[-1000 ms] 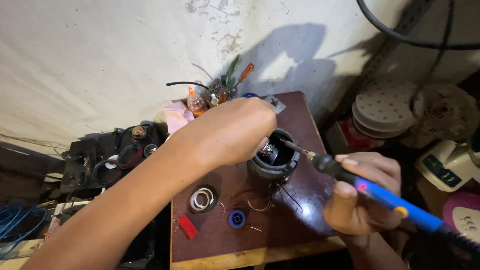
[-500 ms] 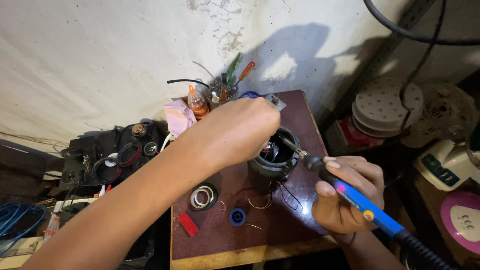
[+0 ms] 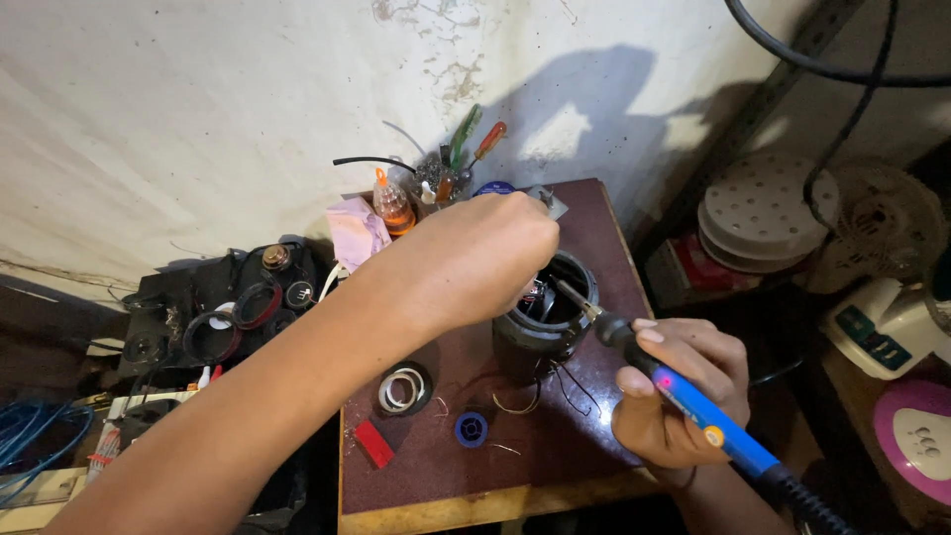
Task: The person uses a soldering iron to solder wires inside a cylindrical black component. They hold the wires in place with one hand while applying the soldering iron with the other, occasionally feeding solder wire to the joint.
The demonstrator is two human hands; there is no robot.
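- Left hand (image 3: 480,260) curled over the black motor housing (image 3: 543,332) mid-bench (image 3: 416,485), fingertips pinching inside; what they pinch is hidden.
- Right hand (image 3: 679,391) grips blue soldering iron (image 3: 693,411), tip in the housing.

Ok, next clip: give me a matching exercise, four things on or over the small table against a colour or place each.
Things:
1. soldering iron
2. solder spool
3. coil of solder wire
4. left hand

Descriptions:
A. small, blue, near the table's front edge
B. over the black cylindrical housing
C. silvery ring, left of the housing
D. blue handle, held in the right hand

Pairs: 1-D, 2-A, 3-C, 4-B
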